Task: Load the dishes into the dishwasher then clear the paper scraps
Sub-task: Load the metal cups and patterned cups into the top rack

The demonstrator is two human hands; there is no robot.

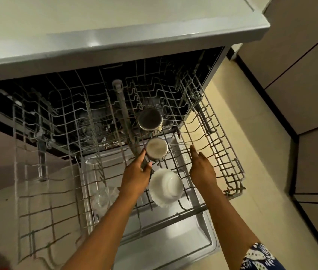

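Rack (183, 214) pulled out, holding two steel cups. My left hand (136, 176) curls its fingers (142, 155) round the near cup (157, 148). My right hand (202, 168), fingers straight, touches its wire handle (179, 151). The far cup (150, 119) sits just behind, a white bowl (166, 187) between my wrists, clear glass (103, 197) to the left.

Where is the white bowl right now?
In the head view, the white bowl lies in the pulled-out rack, right of centre, between the left hand and right hand, just this side of the nearer steel cup.
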